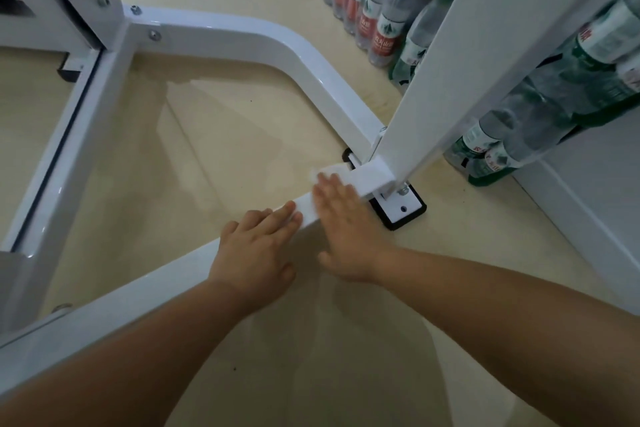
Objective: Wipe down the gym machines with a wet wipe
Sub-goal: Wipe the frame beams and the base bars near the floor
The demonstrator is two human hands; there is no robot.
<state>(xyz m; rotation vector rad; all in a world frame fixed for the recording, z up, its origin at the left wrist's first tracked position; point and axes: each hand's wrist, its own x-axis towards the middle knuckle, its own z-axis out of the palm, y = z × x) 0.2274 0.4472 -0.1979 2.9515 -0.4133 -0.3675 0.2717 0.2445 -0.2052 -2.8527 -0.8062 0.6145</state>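
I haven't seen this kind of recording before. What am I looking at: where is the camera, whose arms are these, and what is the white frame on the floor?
There is only one picture. It comes from a camera worn on a person's head and looks down at their own two bare arms. The white metal frame is the base of a gym machine standing on a pale floor.

The left hand rests on a low bar of the frame. The right hand lies flat, fingers straight, further along the same bar beside the upright post. It is pressing on a white wipe, which shows as a blur past the fingertips.

The post is bolted to a foot plate. Packs of water bottles are stacked along the wall.
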